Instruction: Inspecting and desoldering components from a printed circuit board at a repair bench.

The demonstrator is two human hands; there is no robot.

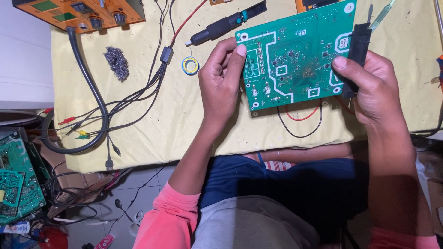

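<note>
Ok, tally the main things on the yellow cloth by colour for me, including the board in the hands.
Green: 1, the circuit board held by the left hand and right hand
Orange: 1, the bench unit
Black: 1, the handheld tool
Grey: 1, the wire wool wad
Blue and yellow: 1, the solder spool
Total: 5

Green circuit board (297,57) with white traces, held slightly tilted above the yellow cloth, black strip (357,57) at its right edge
</note>
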